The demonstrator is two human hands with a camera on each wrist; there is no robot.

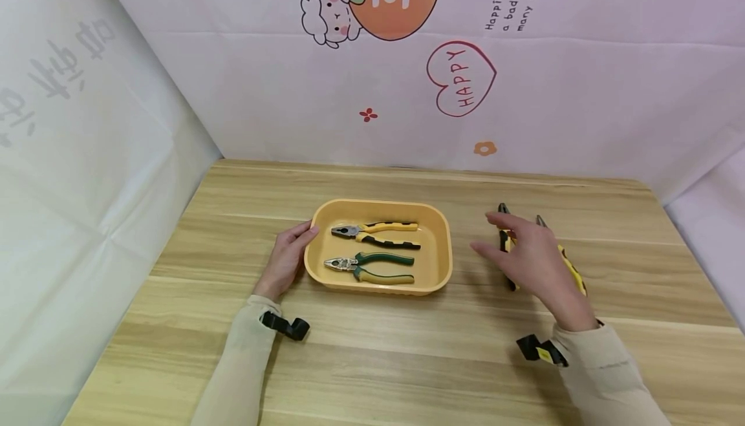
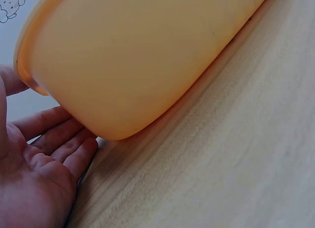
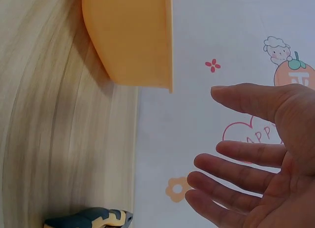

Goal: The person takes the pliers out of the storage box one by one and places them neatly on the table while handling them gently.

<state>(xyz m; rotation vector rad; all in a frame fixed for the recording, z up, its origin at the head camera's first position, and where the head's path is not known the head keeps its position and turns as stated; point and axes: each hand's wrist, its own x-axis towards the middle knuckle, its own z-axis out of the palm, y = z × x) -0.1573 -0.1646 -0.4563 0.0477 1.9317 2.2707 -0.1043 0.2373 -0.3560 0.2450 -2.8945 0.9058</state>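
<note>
In the head view a yellow plastic tray (image 1: pixel 378 288) stands on the table with two pairs of pliers lying inside. The upper pliers (image 1: pixel 388 226) have yellow and black handles, the lower pliers (image 1: pixel 384 277) green and tan ones. My left hand (image 1: pixel 285 259) holds the tray's left end, thumb over the rim and fingers against the outer wall. To the right of the tray, my right hand (image 1: pixel 538 261) hovers with fingers spread and nothing in it. Below it lie yellow-and-black pliers (image 1: pixel 573 271) and a second tool (image 1: pixel 503 209), both partly hidden by the hand.
The wooden tabletop (image 1: pixel 407 355) meets a white printed cloth (image 1: pixel 279 103) along its back edge. Another white cloth hangs at the left (image 1: pixel 87 219). A black strap with a camera sits on each wrist.
</note>
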